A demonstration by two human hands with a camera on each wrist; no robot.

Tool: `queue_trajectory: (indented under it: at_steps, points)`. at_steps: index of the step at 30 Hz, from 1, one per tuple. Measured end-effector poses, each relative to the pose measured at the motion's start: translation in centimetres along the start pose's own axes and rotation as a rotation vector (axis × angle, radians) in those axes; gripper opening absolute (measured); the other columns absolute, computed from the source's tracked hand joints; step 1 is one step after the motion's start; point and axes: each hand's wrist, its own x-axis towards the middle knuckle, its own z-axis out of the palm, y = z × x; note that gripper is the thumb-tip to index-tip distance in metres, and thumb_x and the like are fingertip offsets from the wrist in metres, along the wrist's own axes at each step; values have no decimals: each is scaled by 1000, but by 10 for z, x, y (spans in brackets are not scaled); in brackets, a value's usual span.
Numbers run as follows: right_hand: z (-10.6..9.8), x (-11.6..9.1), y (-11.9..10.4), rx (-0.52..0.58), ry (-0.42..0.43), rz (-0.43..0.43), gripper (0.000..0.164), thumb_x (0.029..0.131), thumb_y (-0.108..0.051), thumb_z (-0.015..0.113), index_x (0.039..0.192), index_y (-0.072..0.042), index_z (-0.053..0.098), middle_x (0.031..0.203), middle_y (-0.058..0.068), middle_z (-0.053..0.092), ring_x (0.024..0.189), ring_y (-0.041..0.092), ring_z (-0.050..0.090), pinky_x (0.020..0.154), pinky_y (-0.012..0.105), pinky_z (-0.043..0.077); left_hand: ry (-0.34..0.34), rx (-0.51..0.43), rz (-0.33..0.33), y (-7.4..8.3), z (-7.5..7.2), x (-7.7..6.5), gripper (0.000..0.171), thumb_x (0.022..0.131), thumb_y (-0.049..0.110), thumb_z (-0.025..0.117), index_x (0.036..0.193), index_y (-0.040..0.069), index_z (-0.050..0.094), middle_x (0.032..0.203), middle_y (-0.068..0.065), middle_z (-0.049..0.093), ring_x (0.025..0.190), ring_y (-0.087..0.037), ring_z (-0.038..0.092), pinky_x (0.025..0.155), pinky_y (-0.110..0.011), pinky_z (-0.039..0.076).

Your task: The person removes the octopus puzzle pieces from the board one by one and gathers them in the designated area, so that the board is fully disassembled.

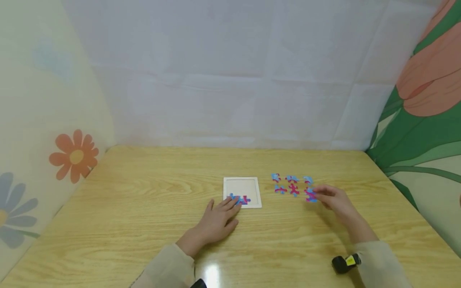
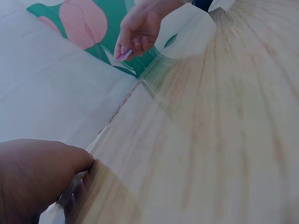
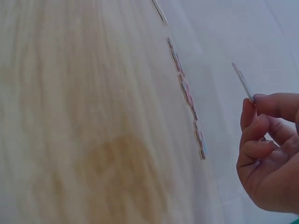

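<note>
My right hand (image 1: 335,200) pinches a blue, pink and purple jigsaw piece (image 1: 310,196) between thumb and index finger. The right wrist view shows that piece (image 3: 243,81) edge-on, held up off the table. My left hand (image 1: 217,222) lies with fingers extended over the lower left of a white square puzzle frame (image 1: 258,192). Joined jigsaw pieces (image 1: 245,200) fill part of the frame's near side, and the fingers cover some of them. In the left wrist view the left thumb (image 2: 70,158) hides most of the frame.
Several loose jigsaw pieces (image 1: 293,189) lie in rows right of the frame, beside the right hand. The wooden table (image 1: 162,172) meets a white sheet (image 1: 230,100) at the back. Painted walls stand on both sides. A black strapped device (image 1: 343,264) is at the right sleeve.
</note>
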Motion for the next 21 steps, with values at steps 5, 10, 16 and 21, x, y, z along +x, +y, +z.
queue_trajectory:
  at_steps: [5, 10, 16, 21]
  points:
    - [-8, -1, 5, -16, 10, 24, 18, 81, -9, 59, 94, 3, 60, 68, -7, 51, 56, 6, 42, 53, 22, 37, -6, -2, -5, -1, 1, 1, 46, 88, 28, 47, 129, 8, 41, 136, -7, 30, 124, -25, 25, 91, -60, 11]
    - [-13, -1, 10, 16, 31, 34, 10, 80, -7, 59, 84, -13, 65, 75, -11, 56, 61, 4, 46, 56, 20, 40, -12, -2, -11, -2, 1, 1, 46, 88, 29, 46, 130, 9, 40, 136, -6, 30, 124, -24, 24, 92, -59, 11]
    - [-17, 0, 21, 58, 32, 33, 15, 78, -5, 60, 80, -19, 64, 76, -10, 57, 61, 4, 47, 56, 19, 41, -7, -10, -8, -1, 0, 0, 46, 88, 29, 46, 130, 9, 40, 136, -6, 29, 124, -24, 24, 92, -59, 11]
    - [-19, 0, 24, 90, 36, 61, 21, 78, -2, 57, 77, -22, 64, 75, -12, 58, 62, 2, 49, 57, 17, 41, -6, -8, -9, 0, 0, 0, 47, 88, 29, 45, 130, 9, 40, 136, -6, 29, 124, -24, 24, 92, -59, 11]
